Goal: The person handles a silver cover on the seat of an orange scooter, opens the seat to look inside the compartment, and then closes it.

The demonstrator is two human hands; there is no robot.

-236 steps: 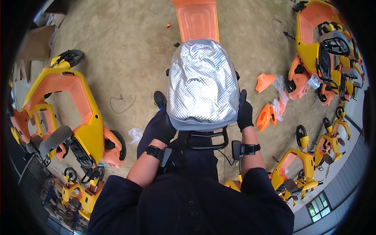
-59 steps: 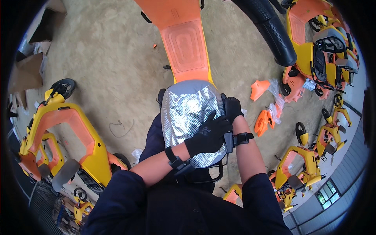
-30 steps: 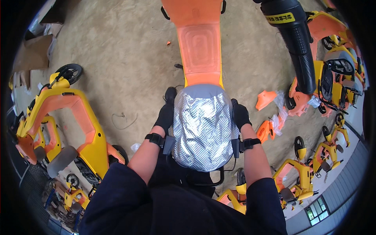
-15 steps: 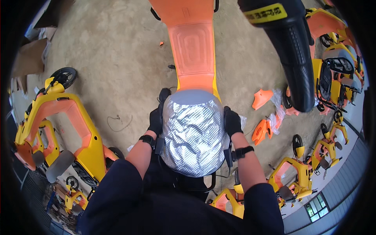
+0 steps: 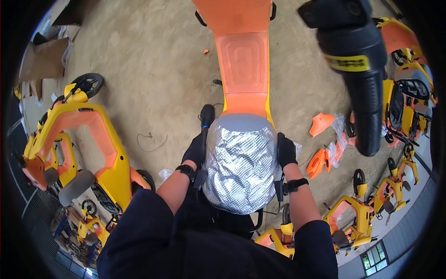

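A silver, foil-like seat cover point(image 5: 241, 167) with a wrinkled, quilted surface lies over the seat of a yellow and orange scooter. A strip of the grey seat point(image 5: 243, 122) shows at its front. My left hand point(image 5: 195, 149), in a black glove, is closed at the cover's left edge. At the right edge my right hand point(image 5: 286, 151), also black-gloved, is closed with its thumb along the cover's side. The fingertips of both hands are partly hidden. Ahead of the seat is the scooter's orange footboard point(image 5: 243, 60).
A black handlebar grip point(image 5: 360, 102) looms at the upper right. Orange plastic parts point(image 5: 320, 123) and clear wrapping point(image 5: 339, 130) lie on the floor to the right. Parked scooters stand left point(image 5: 109, 162) and right point(image 5: 348, 211). Cardboard point(image 5: 44, 60) is at the far left.
The view has shifted, so the scooter and floor appear further right and slightly lower. Both hands stay at the sides of the seat cover.
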